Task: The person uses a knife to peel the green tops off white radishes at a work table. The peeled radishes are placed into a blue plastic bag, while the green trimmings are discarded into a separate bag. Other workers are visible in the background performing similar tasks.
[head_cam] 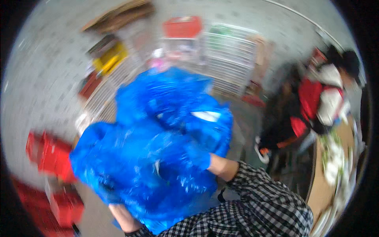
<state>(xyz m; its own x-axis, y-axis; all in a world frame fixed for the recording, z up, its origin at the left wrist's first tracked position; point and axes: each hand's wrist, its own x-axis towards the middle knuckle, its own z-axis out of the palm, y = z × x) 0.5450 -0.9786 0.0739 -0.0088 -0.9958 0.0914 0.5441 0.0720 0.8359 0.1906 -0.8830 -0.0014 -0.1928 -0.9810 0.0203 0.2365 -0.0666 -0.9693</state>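
Note:
A large, crumpled blue plastic bag (139,142) fills the middle of the head view, bulging in front of my chest. White patches show on it, but its contents cannot be made out. My right hand (199,155), in a blue glove, grips the bag's right side. Lower on the left, my left hand (110,191) is also gloved in blue and clasps the bag from the side. The fingers of both hands blend into the blue plastic, and motion blurs the view. Both forearms come out of black-and-white checked sleeves.
Red plastic crates (56,157) stand at the left. Beyond the bag are a white slatted rack (229,59), a red bin (182,27) and a yellow crate (111,59). A person (314,97) bends at the right, near a table (318,177) bearing pale green vegetables (333,160).

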